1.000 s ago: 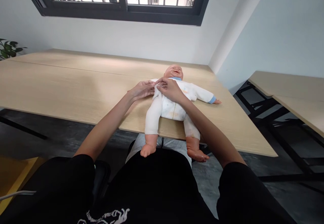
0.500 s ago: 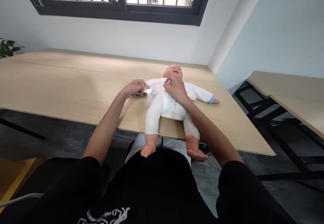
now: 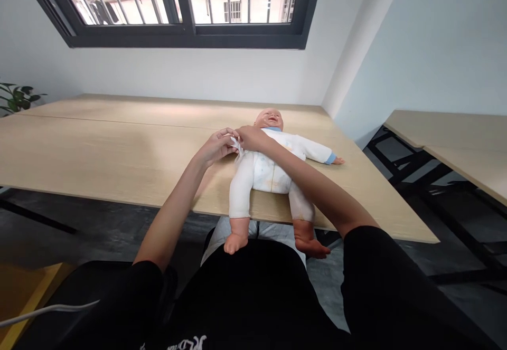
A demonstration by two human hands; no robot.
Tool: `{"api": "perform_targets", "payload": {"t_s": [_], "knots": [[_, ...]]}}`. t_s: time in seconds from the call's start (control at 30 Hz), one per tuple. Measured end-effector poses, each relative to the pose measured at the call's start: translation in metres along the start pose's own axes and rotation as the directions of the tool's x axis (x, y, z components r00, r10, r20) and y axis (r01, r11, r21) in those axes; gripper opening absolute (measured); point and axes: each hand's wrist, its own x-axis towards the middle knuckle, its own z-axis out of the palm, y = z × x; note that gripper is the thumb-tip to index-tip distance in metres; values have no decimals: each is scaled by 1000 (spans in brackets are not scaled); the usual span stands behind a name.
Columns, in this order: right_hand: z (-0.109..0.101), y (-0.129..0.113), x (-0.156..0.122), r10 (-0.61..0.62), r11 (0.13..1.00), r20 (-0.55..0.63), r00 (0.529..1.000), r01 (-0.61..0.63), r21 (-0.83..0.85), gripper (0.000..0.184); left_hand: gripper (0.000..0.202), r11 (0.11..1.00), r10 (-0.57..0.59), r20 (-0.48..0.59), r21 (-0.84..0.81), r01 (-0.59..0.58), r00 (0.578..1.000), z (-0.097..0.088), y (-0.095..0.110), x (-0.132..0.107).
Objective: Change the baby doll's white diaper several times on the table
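Observation:
A baby doll [image 3: 315, 148] in a white outfit with blue cuffs and collar lies on its back, its feet hanging over the table's front edge. Around its hips is a white printed diaper [image 3: 269, 175]. My left hand [image 3: 217, 146] pinches the diaper's loose white side tab [image 3: 236, 145] by the doll's hip on the left of the picture. Close against it, my right hand [image 3: 252, 138] has its fingers closed at the same tab, with the forearm crossing over the doll's body. The fingertips and the doll's arm on that side are mostly hidden.
The doll lies on a light wooden table [image 3: 119, 154] below a barred window [image 3: 190, 33]. A second table [image 3: 447, 133] stands to the right. At the far left are a plant [image 3: 19, 97] and a white cable [image 3: 51, 309] near a dark chair.
My right hand has moved left from the doll's chest to meet my left hand at the diaper's side. The left hand has shifted slightly right. The camera view has tilted up slightly.

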Motion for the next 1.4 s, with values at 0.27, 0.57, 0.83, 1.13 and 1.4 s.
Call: {"api": "perform_targets", "payload": {"t_s": [0.27, 0.57, 0.83, 1.13, 1.4], "knots": [[-46, 45, -88, 236, 866, -220, 946, -102, 490, 17, 16, 907, 74, 21, 414, -76, 997, 48, 5, 24], [-6, 41, -114, 272, 776, -196, 942, -94, 624, 28, 25, 352, 284, 199, 888, -295, 938, 99, -24, 29], [-4, 37, -117, 293, 803, -260, 920, -88, 590, 20, 21, 336, 240, 338, 850, -405, 910, 84, -33, 25], [-9, 36, -123, 370, 784, -371, 852, -72, 616, 23, 14, 425, 260, 361, 790, -442, 896, 82, -33, -9], [-8, 25, -132, 367, 807, -357, 859, -103, 581, 27, 39, 491, 96, 383, 785, -378, 919, 78, -24, -25]]}}
